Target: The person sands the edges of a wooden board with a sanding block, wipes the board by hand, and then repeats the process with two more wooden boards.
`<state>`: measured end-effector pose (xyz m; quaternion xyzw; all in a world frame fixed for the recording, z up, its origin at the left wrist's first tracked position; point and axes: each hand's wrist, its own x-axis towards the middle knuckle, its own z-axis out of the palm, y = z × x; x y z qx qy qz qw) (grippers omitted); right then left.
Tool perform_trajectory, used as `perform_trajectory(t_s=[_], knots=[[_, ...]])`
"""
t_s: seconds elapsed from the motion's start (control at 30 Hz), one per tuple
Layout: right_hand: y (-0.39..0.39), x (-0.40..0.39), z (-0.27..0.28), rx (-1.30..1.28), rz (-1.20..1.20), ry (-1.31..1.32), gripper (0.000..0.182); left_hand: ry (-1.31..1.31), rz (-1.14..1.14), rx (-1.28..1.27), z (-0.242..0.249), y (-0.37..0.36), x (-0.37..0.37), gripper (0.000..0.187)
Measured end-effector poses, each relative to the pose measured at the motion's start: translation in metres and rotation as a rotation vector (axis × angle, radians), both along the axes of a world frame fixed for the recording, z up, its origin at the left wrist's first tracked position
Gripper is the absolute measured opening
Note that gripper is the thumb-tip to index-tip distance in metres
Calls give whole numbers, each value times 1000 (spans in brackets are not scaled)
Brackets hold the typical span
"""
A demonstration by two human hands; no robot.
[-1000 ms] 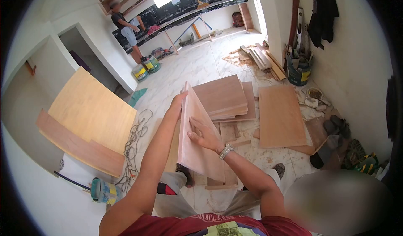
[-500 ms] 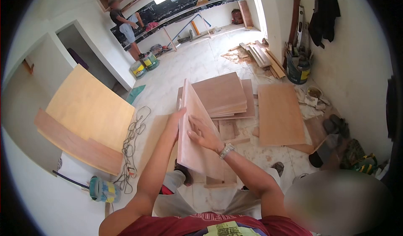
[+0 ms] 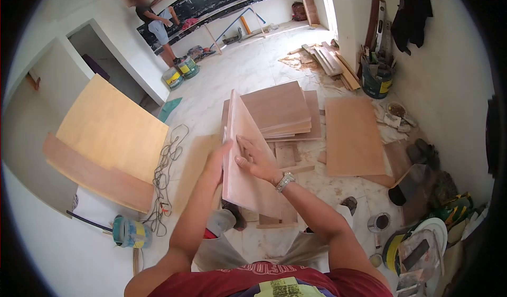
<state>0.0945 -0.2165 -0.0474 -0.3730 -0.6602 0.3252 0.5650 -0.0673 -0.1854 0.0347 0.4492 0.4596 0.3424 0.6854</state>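
A pale wooden panel point(image 3: 248, 181) stands tilted on edge in front of me, one long edge facing up towards my head. My left hand point(image 3: 215, 164) grips this panel along its left side, and most of its fingers are hidden behind the board. Against the broad right face rests my right hand point(image 3: 257, 164), fingers stretched out and thumb apart. A metal watch point(image 3: 285, 182) is on my right wrist. Just beyond the panel lies a stack of brown boards point(image 3: 277, 109), with a single flat board point(image 3: 354, 138) to its right.
Large sheets point(image 3: 113, 133) lean at left beside a tangled cable point(image 3: 163, 181) and a bucket point(image 3: 129, 232). Tool-filled bucket point(image 3: 377, 83), wood strips point(image 3: 332, 64) and paint containers point(image 3: 393, 249) stand at right. Another person point(image 3: 156, 25) stands on buckets point(image 3: 187, 67) near the far counter.
My left hand sits slightly lower along the panel's edge. My right hand keeps its place on the face. A blurred shape at lower right is gone, revealing containers there.
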Motion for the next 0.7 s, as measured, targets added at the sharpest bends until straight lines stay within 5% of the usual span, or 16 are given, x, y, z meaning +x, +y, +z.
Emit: perform_trajectory(t_s=[0.27,0.7], knots=[[12,-5,-15,80,-29,-35,69,103,1,107,3,165,43,48],[10,-4,-14,97,-32,-42,69,77,-10,6,8,187,54,46]])
